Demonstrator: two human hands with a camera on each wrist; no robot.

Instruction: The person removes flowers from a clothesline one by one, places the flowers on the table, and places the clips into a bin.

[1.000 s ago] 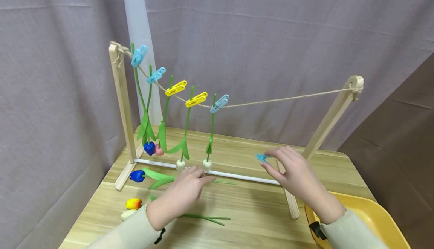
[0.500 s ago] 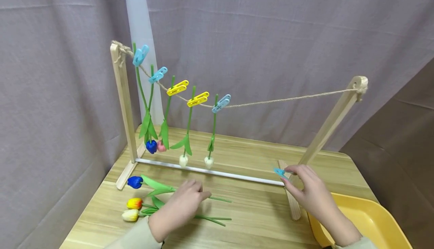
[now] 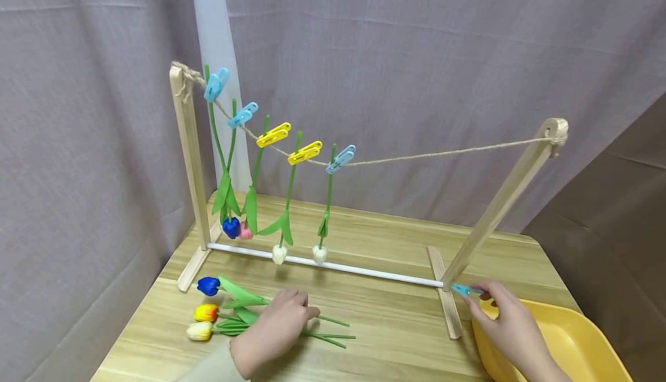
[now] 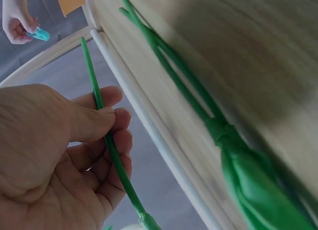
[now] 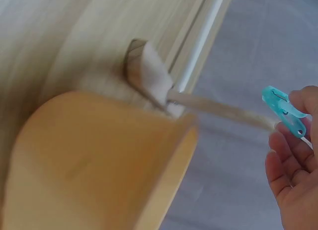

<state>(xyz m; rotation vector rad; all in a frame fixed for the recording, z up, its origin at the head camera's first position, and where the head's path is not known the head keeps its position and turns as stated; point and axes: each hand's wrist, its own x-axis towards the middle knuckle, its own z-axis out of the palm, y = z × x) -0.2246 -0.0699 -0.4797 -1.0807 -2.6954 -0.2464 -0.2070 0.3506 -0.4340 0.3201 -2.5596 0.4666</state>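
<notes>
My left hand pinches the green stem of a blue artificial tulip between thumb and fingers. Its blue bloom points left in the head view. Just in front lie a red-yellow tulip and a cream tulip, their stems partly hidden under the left hand. Over by the foot of the right post, a light blue clothespin is held between the thumb and fingertips of my right hand, near the rim of the yellow basin.
A twine line sags between two wooden posts. Several tulips hang head down from it by blue clothespins and yellow clothespins. A white rod joins the stand's feet low across the table; grey curtains stand behind.
My right hand has moved right and nearer to me with the clothespin, to beside the right post. My left hand has come nearer to me with the blue tulip, closer to the two lying ones.
</notes>
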